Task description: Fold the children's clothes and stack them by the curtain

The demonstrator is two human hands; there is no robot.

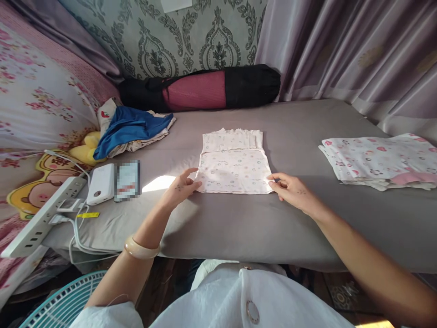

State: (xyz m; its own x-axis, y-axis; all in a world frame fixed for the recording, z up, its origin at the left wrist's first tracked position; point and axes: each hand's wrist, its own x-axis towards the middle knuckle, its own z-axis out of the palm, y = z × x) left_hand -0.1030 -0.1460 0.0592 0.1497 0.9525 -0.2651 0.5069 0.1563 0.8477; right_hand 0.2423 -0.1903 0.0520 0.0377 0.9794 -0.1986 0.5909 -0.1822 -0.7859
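A small white garment [235,168] with a pale print lies folded on the grey padded surface in front of me. Its far end is doubled over and shows a ruffled edge. My left hand [182,186] pinches the near left corner between thumb and fingers. At the near right corner, my right hand [286,187] grips the cloth the same way. The near edge stretches straight between both hands. A pale bangle [141,248] sits on my left forearm.
Folded printed cloths [378,159] lie at the right. To the left are a blue cloth pile [136,123], a power bank [101,184], a blurred flat item [127,181] and a power strip [44,216] with cables. A black and pink roll [198,89] lies along the wall.
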